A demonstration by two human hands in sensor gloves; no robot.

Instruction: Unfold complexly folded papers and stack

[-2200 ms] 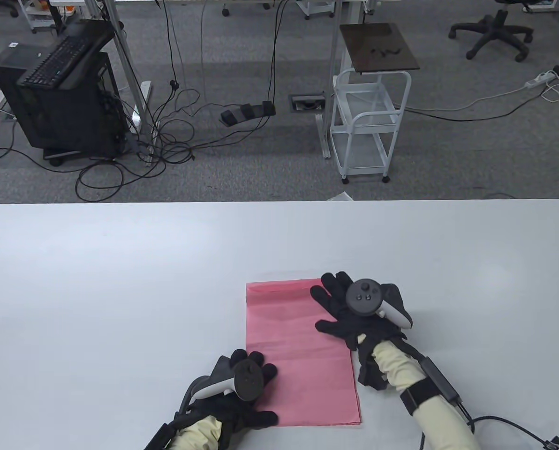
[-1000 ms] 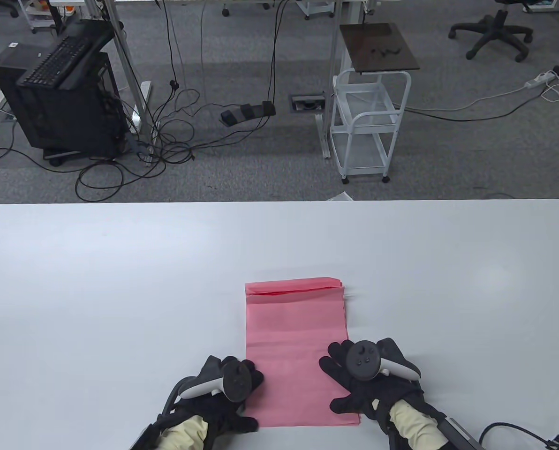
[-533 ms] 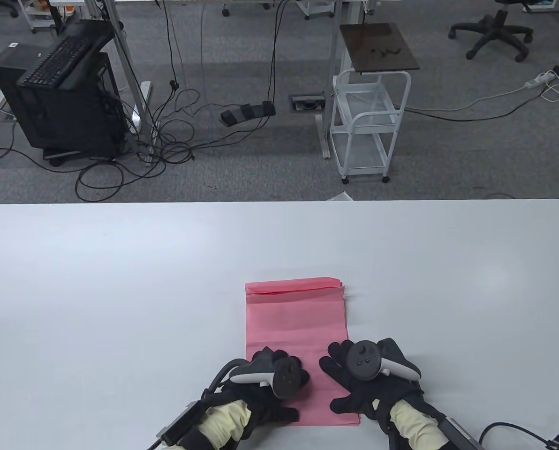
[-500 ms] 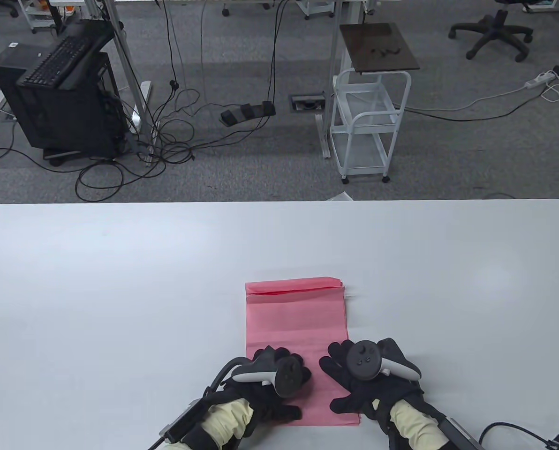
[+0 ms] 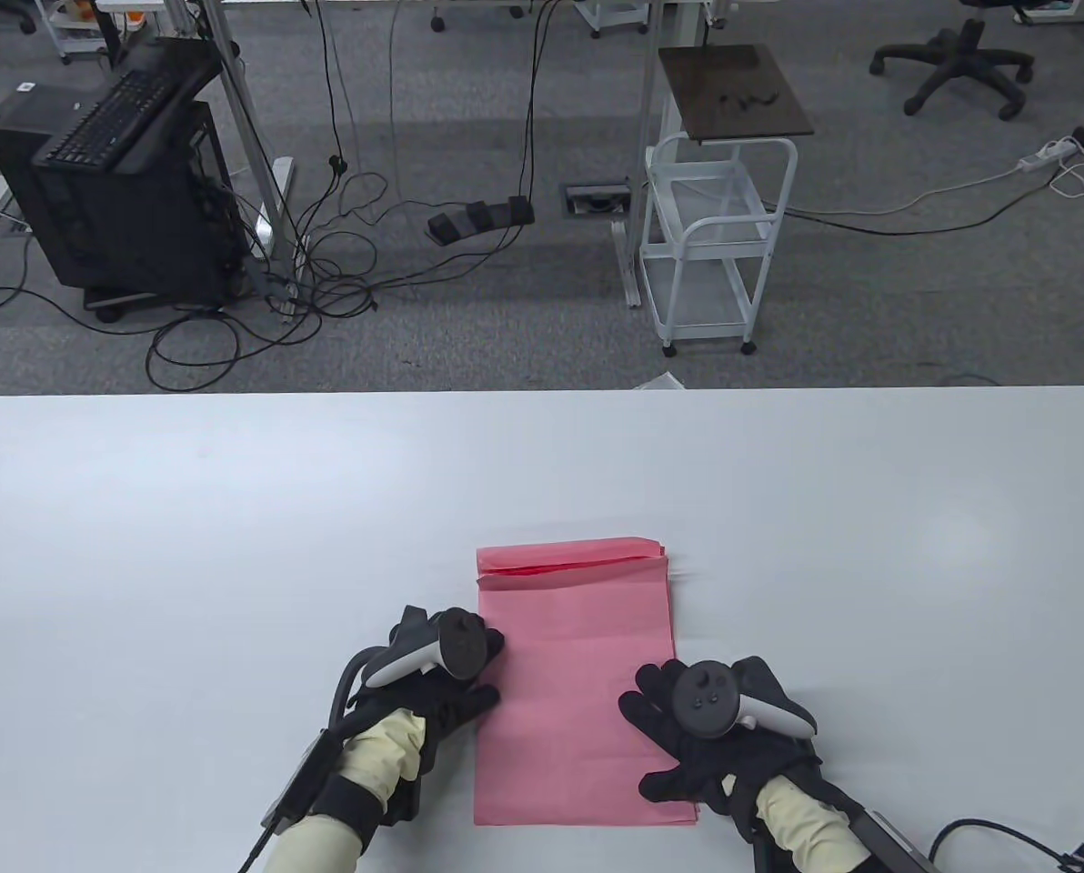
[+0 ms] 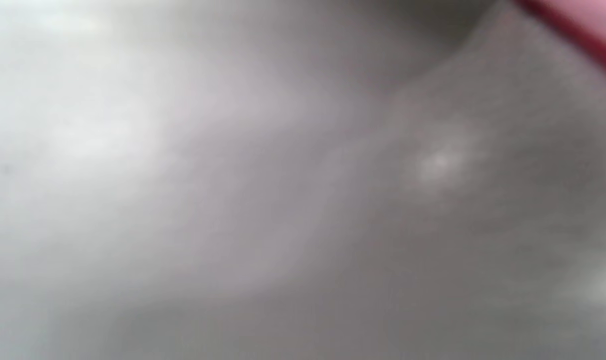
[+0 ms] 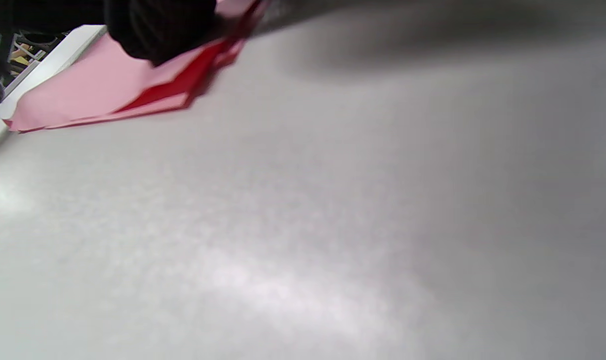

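A pink paper [image 5: 574,691], folded into a tall rectangle with several layers showing at its far edge, lies flat on the white table [image 5: 233,546] near the front. My right hand [image 5: 665,741] rests flat on its near right part with the fingers spread. In the right wrist view a gloved fingertip [image 7: 158,30] presses the pink paper [image 7: 98,95]. My left hand [image 5: 480,677] sits at the paper's left edge, fingertips and thumb touching it, and no layer is lifted. The blurred left wrist view shows only a strip of pink paper [image 6: 582,20] in the top right corner.
Beyond the table's far edge stand a white cart [image 5: 706,245] and a black computer stand with a keyboard [image 5: 115,173]. Cables lie on the carpet. A cable [image 5: 1006,832] trails from my right wrist at the table's front right.
My left hand has moved from the paper's near left part out to its left edge and farther up. The right hand came down from the far right corner earlier and has stayed still since.
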